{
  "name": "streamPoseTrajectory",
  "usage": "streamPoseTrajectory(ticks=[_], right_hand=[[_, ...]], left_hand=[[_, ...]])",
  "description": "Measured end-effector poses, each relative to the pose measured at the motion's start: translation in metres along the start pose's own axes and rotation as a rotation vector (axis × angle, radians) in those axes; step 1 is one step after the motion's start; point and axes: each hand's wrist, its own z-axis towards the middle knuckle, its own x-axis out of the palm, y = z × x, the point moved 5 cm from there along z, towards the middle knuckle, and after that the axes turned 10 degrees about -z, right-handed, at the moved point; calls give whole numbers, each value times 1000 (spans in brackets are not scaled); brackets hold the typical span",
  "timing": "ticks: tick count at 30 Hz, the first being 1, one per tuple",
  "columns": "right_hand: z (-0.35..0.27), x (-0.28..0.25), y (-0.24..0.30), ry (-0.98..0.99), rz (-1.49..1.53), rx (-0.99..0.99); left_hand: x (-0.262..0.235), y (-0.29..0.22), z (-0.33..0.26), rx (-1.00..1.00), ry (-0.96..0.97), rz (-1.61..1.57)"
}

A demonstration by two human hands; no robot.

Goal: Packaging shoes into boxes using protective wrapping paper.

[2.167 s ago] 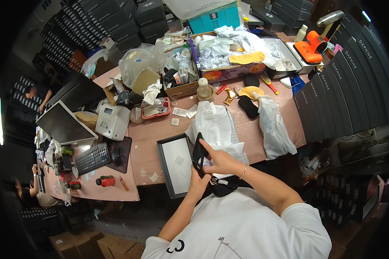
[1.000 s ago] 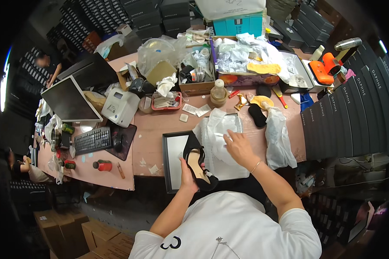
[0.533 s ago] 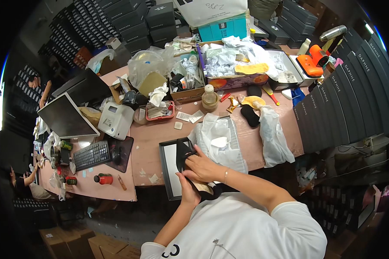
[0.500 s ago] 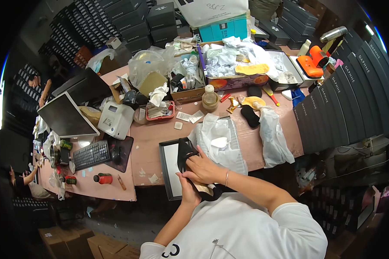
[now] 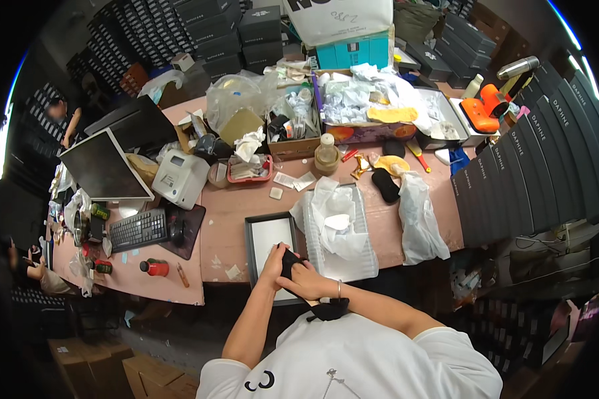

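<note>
Close in front of me, a black shoe [image 5: 330, 310] with a pale inner side lies between my hands, partly covered by them. My left hand [image 5: 273, 268] closes round its far end. From the other side, my right hand [image 5: 311, 282] grips its middle, with a thin bracelet on the wrist. Beneath them is an open dark box [image 5: 250, 247] with a white inside, at the table's near edge. Right beside the box lies a clear ribbed plastic tray [image 5: 362, 229] holding crumpled white tissue paper [image 5: 333, 199].
Boxes of wrapped packets [image 5: 369, 133] line the back. A glass jar [image 5: 327, 156], a black pad [image 5: 385, 185] and a white plastic bag [image 5: 419, 219] lie nearer. Left are a label printer [image 5: 180, 178], monitor [image 5: 106, 166] and keyboard [image 5: 138, 229]. Dark boxes [image 5: 532, 159] stack up right.
My hands and the shoe have come lower and nearer to me, showing more of the box's white inside. My left hand has shifted up along the shoe.
</note>
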Motion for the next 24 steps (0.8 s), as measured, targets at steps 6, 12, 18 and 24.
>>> streamPoseTrajectory(ticks=[6,12,18,24], right_hand=[[8,-11,-2,102,69,-24],[-38,-37,-17,454,799,-51],[-36,-44,-26,-29,-21,89],[3,-16,-32,-76,-180,189]], left_hand=[[17,-26,-15,61,-35,74],[7,4,-2,-87,130,-90],[29,0,-2,-49,146,-64],[31,-23,-8,73,57,143]])
